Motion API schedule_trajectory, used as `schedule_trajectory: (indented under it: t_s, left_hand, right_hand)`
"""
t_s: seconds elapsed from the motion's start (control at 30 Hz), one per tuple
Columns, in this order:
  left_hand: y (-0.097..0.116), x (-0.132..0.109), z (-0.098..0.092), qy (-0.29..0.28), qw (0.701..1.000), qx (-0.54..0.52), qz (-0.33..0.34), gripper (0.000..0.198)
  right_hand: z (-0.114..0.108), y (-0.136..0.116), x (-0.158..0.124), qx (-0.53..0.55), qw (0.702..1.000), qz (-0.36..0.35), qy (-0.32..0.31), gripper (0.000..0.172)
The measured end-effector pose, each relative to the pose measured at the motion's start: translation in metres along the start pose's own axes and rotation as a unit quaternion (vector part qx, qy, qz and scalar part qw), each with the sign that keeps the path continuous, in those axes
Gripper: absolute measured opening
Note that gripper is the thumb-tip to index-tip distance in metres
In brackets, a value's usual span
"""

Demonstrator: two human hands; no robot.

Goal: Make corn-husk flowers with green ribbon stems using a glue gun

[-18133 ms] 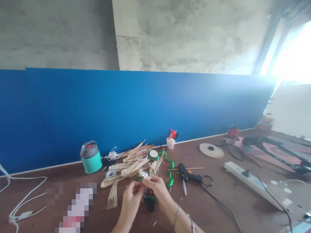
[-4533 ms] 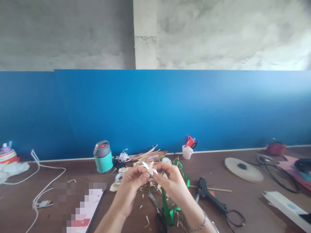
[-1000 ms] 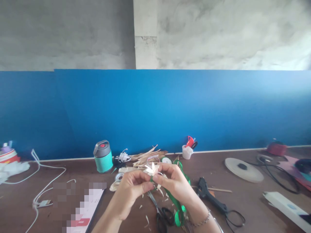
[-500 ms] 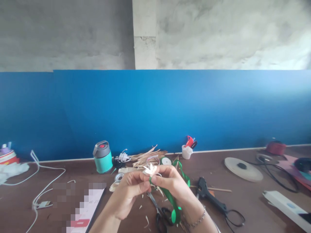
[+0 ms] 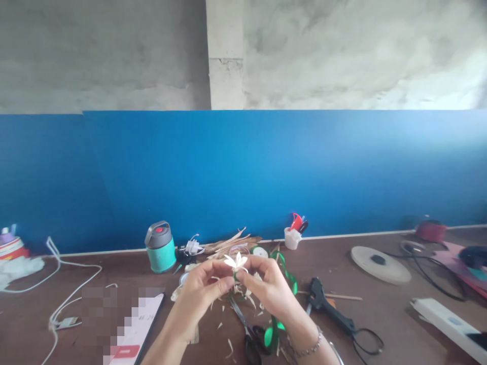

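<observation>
Head view, only one.

Left hand (image 5: pixel 207 291): thumb and fingers pinched in at the flower (image 5: pixel 236 262), no real gap at the tips. Right hand (image 5: pixel 268 281): same pinch from the other side, thumb against the base. Other fingers of both hands curled. Can't tell which hand carries more of the load.

Flower sits between the two sets of fingertips, held up off the table (image 5: pixel 213 350), pale petals up and spread. Bit of green at the base, mostly hidden by the thumbs.

Below the hands: scissors (image 5: pixel 249 337), blades pointing away from the person, handles near the bottom edge. Pale scraps (image 5: pixel 230 347) scattered around them. Green ribbon (image 5: pixel 291 281) shows past the right hand and again beside the scissors; can't tell if it joins the flower.

Behind the hands: dry strips (image 5: pixel 234 245) in a pile, ribbon spool (image 5: pixel 260 252) at its right end. Flask (image 5: pixel 161 252) upright on the left, charger (image 5: pixel 193 247) between it and the pile. White cup (image 5: pixel 292 238) with red and black items near the partition (image 5: pixel 243 172).

Right side: glue gun (image 5: pixel 329 306) lying by a thin stick (image 5: pixel 348 297), white disc (image 5: pixel 380 264) farther back, power strip (image 5: pixel 449 324) nearer.

Left side: screen (image 5: pixel 140 324), partly pixelated, then white cable (image 5: pixel 72 289), loosely bundled.
</observation>
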State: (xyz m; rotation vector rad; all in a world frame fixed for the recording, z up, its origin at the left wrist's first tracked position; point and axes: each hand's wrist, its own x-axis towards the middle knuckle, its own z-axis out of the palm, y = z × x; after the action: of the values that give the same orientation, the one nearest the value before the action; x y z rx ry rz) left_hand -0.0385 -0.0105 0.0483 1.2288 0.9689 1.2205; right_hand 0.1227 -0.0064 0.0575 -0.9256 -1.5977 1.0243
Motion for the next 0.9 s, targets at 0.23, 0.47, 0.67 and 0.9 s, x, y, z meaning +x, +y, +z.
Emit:
schedule_trajectory:
  t_s: [0.23,0.47,0.67,0.9]
  left_hand:
    - [-0.005,0.002,0.003,-0.008,1.0,0.002,0.015,0.026]
    - [-0.003,0.002,0.004,-0.023,0.996,-0.079,-0.026,0.028]
    - [-0.001,0.001,-0.001,-0.021,0.999,-0.037,-0.024,0.028]
    - [-0.009,0.003,0.004,-0.041,0.994,-0.098,-0.004,0.026]
  right_hand:
    - [0.007,-0.007,-0.003,-0.064,0.997,-0.034,0.008,0.01]
    - [0.006,-0.013,-0.007,-0.088,0.995,-0.048,-0.013,0.014]
    - [0.006,-0.009,-0.007,-0.097,0.995,0.017,0.004,0.009]
    - [0.002,-0.006,-0.002,-0.042,0.996,0.072,0.009,0.007]
